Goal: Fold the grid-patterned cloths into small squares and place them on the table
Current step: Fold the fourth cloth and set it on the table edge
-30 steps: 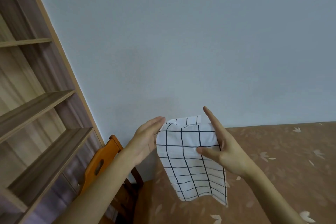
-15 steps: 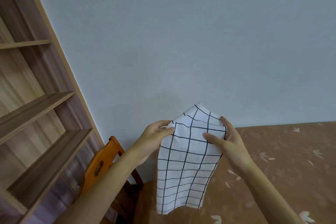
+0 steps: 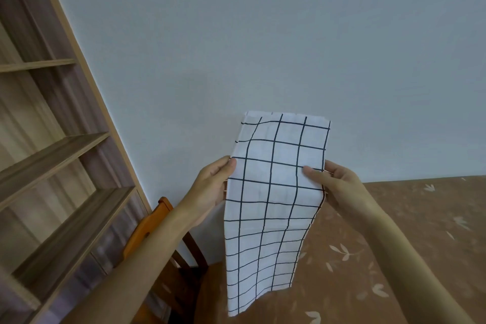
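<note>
A white cloth with a black grid (image 3: 273,205) hangs in the air as a long narrow strip, folded lengthwise. My left hand (image 3: 210,187) pinches its left edge about a third of the way down, thumb on the front. My right hand (image 3: 334,184) grips the right edge at the same height, thumb across the front. The upper part of the strip stands up above both hands against the wall. The lower end dangles over the near left corner of the brown table (image 3: 394,258).
The table carries a brown cover with pale leaf prints. An orange wooden chair (image 3: 155,221) stands at the table's left end, against the pale blue wall. A tall wooden bookshelf (image 3: 52,160) fills the left side.
The cloth's top has been raised and flattened: it was bunched at my fingertips and now stands as a straight panel above my hands. Both hands grip lower on the side edges.
</note>
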The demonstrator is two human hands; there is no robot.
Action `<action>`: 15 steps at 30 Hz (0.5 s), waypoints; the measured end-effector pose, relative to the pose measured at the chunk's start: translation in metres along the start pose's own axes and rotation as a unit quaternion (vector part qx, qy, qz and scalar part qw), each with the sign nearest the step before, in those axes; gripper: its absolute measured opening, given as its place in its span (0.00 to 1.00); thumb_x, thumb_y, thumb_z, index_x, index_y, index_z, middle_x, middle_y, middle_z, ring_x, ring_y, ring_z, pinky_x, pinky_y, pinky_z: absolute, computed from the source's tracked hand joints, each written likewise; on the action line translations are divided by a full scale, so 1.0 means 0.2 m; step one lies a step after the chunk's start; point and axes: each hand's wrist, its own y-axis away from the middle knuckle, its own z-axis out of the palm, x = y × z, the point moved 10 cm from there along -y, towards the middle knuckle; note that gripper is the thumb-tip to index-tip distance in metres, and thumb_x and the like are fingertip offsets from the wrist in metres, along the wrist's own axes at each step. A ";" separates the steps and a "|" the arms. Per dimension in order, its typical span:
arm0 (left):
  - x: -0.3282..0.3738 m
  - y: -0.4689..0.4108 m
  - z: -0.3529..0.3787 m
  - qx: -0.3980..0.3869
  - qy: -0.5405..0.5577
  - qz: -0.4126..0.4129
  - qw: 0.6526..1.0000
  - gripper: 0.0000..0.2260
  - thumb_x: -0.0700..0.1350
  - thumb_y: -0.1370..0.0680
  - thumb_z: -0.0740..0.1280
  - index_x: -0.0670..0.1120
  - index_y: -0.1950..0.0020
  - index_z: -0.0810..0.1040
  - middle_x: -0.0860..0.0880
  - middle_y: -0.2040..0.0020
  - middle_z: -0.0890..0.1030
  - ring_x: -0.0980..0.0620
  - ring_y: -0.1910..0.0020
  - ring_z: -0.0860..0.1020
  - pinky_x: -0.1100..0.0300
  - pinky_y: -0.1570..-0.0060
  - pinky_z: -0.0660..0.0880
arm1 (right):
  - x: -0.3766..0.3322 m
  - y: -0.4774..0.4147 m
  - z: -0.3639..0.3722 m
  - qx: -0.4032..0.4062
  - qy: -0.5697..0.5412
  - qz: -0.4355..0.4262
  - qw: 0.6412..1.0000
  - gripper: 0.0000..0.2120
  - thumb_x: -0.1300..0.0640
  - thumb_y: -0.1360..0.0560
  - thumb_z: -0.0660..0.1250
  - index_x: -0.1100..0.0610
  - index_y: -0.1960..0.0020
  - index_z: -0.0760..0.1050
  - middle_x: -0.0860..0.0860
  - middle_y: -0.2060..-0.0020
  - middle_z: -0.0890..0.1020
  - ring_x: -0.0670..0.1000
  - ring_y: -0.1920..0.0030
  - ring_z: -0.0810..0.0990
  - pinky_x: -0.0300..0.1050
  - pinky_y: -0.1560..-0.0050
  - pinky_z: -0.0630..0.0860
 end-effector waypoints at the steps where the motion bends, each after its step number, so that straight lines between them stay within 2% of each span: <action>1: 0.01 0.00 0.00 -0.004 -0.001 0.000 1.000 0.13 0.44 0.15 0.58 0.47 0.38 0.80 0.47 0.41 0.85 0.50 0.41 0.83 0.59 0.46 0.81 | -0.01 0.00 -0.01 0.001 0.014 -0.007 1.000 0.18 0.51 0.27 0.76 0.62 0.43 0.81 0.63 0.54 0.81 0.63 0.54 0.80 0.52 0.50 0.75; 2: 0.02 0.01 0.00 -0.007 -0.016 0.003 1.000 0.12 0.44 0.15 0.58 0.47 0.38 0.80 0.47 0.41 0.85 0.49 0.42 0.83 0.58 0.47 0.81 | -0.02 0.01 -0.01 0.000 0.027 -0.012 1.000 0.18 0.48 0.29 0.77 0.60 0.47 0.82 0.62 0.58 0.77 0.63 0.59 0.73 0.54 0.54 0.70; 3: 0.03 0.01 0.00 -0.005 -0.044 0.009 0.999 0.12 0.44 0.16 0.60 0.46 0.38 0.80 0.47 0.42 0.86 0.49 0.43 0.84 0.58 0.49 0.82 | -0.03 0.01 -0.01 -0.003 0.036 -0.015 0.999 0.18 0.46 0.30 0.78 0.59 0.49 0.83 0.60 0.58 0.75 0.60 0.58 0.70 0.54 0.55 0.66; 6: 0.08 0.02 -0.03 0.024 -0.127 0.057 0.990 0.09 0.41 0.19 0.65 0.43 0.41 0.82 0.46 0.47 0.87 0.49 0.48 0.86 0.61 0.54 0.82 | -0.06 0.03 -0.03 0.007 0.059 -0.032 0.998 0.11 0.50 0.28 0.77 0.59 0.59 0.83 0.56 0.67 0.70 0.56 0.65 0.65 0.46 0.61 0.65; 8: 0.10 0.02 -0.04 0.036 -0.156 0.075 0.984 0.09 0.42 0.20 0.67 0.40 0.44 0.83 0.44 0.50 0.87 0.46 0.50 0.86 0.58 0.53 0.83 | -0.10 0.02 -0.04 0.012 0.080 -0.060 0.995 0.21 0.49 0.29 0.77 0.67 0.61 0.75 0.58 0.68 0.63 0.59 0.66 0.59 0.49 0.62 0.60; 9: 0.11 0.01 -0.05 0.035 -0.164 0.071 0.983 0.09 0.42 0.20 0.67 0.39 0.45 0.83 0.44 0.50 0.87 0.46 0.50 0.86 0.55 0.51 0.83 | -0.11 0.02 -0.04 0.017 0.093 -0.066 0.993 0.24 0.49 0.29 0.77 0.68 0.63 0.70 0.58 0.68 0.60 0.60 0.66 0.57 0.49 0.63 0.58; 12: 0.10 0.01 -0.03 0.000 -0.175 0.037 0.984 0.10 0.44 0.18 0.64 0.41 0.45 0.83 0.47 0.49 0.88 0.49 0.48 0.86 0.52 0.45 0.82 | -0.16 0.04 -0.05 0.038 0.130 -0.070 0.988 0.22 0.51 0.28 0.76 0.55 0.71 0.66 0.49 0.73 0.59 0.51 0.71 0.55 0.43 0.70 0.54; 13: 0.09 0.01 -0.02 -0.015 -0.172 0.027 0.985 0.10 0.44 0.17 0.63 0.42 0.46 0.83 0.48 0.49 0.88 0.49 0.48 0.86 0.52 0.44 0.82 | -0.15 0.03 -0.05 0.038 0.131 -0.068 0.988 0.22 0.51 0.28 0.76 0.54 0.71 0.66 0.48 0.73 0.60 0.50 0.71 0.55 0.43 0.71 0.55; 15: 0.10 0.02 0.00 -0.043 -0.157 0.017 0.987 0.10 0.43 0.16 0.61 0.46 0.45 0.83 0.50 0.48 0.88 0.50 0.47 0.86 0.54 0.45 0.82 | -0.17 0.03 -0.04 0.036 0.125 -0.079 0.988 0.24 0.51 0.29 0.77 0.60 0.68 0.65 0.50 0.72 0.59 0.52 0.69 0.55 0.43 0.70 0.55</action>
